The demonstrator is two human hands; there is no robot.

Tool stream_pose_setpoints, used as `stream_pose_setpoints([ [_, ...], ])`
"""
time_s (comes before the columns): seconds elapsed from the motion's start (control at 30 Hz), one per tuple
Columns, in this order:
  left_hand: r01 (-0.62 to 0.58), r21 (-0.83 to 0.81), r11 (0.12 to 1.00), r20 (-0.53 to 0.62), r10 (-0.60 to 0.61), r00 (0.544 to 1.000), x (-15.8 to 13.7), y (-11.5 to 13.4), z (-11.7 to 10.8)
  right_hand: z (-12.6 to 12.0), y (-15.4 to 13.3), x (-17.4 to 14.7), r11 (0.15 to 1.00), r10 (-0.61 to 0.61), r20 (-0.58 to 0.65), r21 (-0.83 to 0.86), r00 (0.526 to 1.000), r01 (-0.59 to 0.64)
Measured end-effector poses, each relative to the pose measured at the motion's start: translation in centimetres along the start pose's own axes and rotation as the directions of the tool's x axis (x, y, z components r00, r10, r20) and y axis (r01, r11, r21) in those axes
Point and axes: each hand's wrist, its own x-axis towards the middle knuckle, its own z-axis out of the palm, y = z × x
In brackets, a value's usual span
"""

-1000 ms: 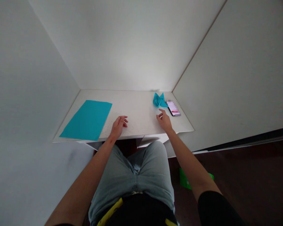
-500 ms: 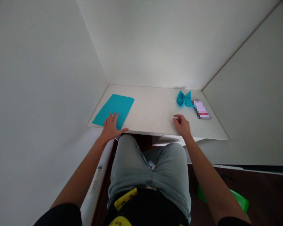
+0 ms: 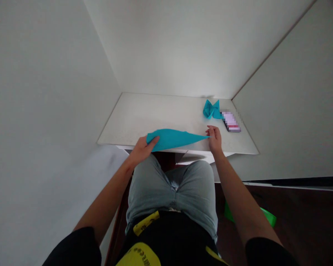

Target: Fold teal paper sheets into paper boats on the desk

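A sheet of turquoise paper (image 3: pixel 174 139) is held up over the front edge of the white desk (image 3: pixel 152 107), tilted and slightly bowed. My left hand (image 3: pixel 144 148) is closed on its left end, thumb on the near face. The sheet narrows to a point at the right, where my right hand (image 3: pixel 214 138) is closed on the tip. Behind my right hand, a folded turquoise paper shape (image 3: pixel 211 110) rests on the desk, its points sticking up.
A phone (image 3: pixel 231 121) with a blurred-out screen lies right of the folded shape. White walls border the desk at the left, back and right. Below the desk edge are my legs (image 3: pixel 172 184) and, on the dark floor at the right, a green object (image 3: pixel 268 217).
My left hand has lifted the paper sheet from the desk's left side and brought it to the middle. My right hand, holding nothing before, now grips its right tip. The view has shifted slightly.
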Motion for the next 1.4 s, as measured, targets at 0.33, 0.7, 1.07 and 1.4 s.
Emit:
stream_pose_setpoints([
  [0.33, 0.299, -0.079, 0.951, -0.177, -0.309, 0.935, 5.1, -3.7, -1.2, -0.3, 0.2, -0.1, 0.997, -0.071, 0.162, 0.031, 0.984, 0.067],
  [0.7, 0.359, -0.003, 0.934, -0.077, -0.358, 0.931, 7.8, -5.0, -1.4, 0.2, -2.7, -1.1, 0.753, -0.269, 0.604, -0.354, 0.75, 0.555],
  [1.07, 0.28, -0.454, 0.846, 0.106, -0.261, 0.96, 9.8, -0.4, 0.2, 0.2, -3.5, -1.9, 0.665, -0.259, 0.742, -0.328, 0.618, 0.671],
  [1.4, -0.097, 0.498, 0.862, 0.164, 0.016, 0.986, 6.9, 2.2, 12.7, 0.4, -2.6, -1.3, 0.794, -0.302, 0.556, -0.303, 0.774, 0.528],
])
